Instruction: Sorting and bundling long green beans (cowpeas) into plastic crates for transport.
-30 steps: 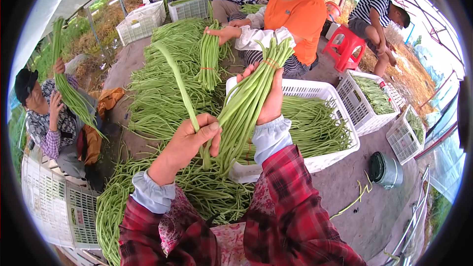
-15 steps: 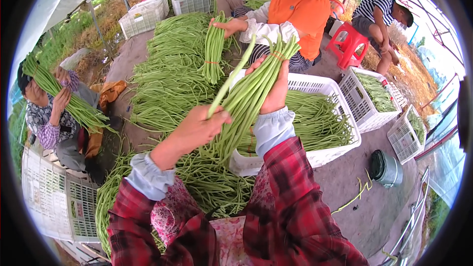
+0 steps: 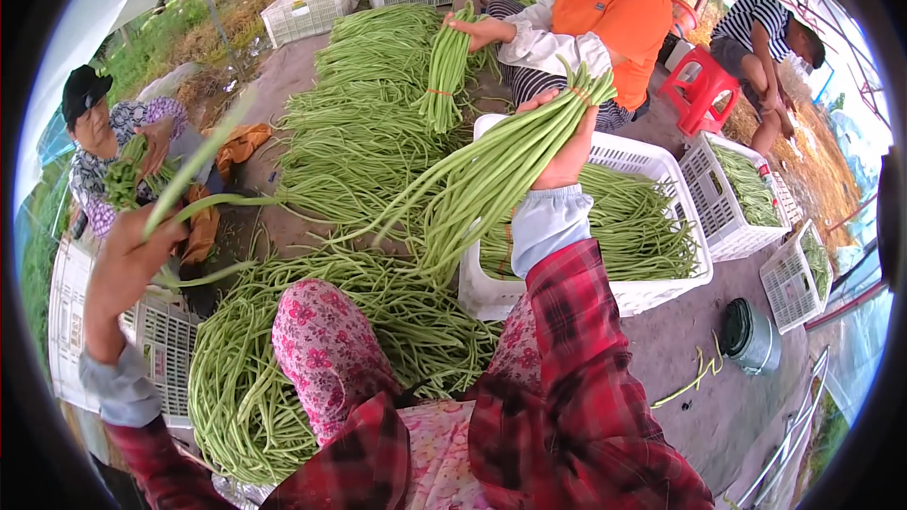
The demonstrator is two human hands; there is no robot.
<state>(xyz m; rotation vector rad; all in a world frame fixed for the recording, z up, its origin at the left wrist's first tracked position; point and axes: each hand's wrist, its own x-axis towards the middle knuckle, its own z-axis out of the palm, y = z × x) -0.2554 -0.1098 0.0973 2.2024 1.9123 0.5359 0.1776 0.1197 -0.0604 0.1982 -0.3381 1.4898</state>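
Observation:
Out at the left, my left hand [image 3: 128, 269] is closed on a few loose long green beans [image 3: 198, 161], which stick up and to the side, smeared by motion. My right hand [image 3: 567, 153] grips a thick bundle of long beans [image 3: 505, 165] near its upper end, and their tails fan down to the left. Below the bundle stands a white plastic crate [image 3: 661, 297] with more long beans lying in it. A big loose heap of long beans [image 3: 255, 368] lies on the ground around my knees.
Rows of long beans [image 3: 354, 151] cover the ground ahead. Co-workers sit around; one in an orange top [image 3: 609, 14] holds a banded bundle [image 3: 442, 76]. White crates [image 3: 727, 227] stand right, near a red stool [image 3: 699, 90] and a dark green roll [image 3: 751, 335]. Another crate [image 3: 165, 349] stands left.
My left hand has swung away from the bundle to the far left, carrying a few beans. The right hand still holds the bundle. The co-worker at left has lowered their beans.

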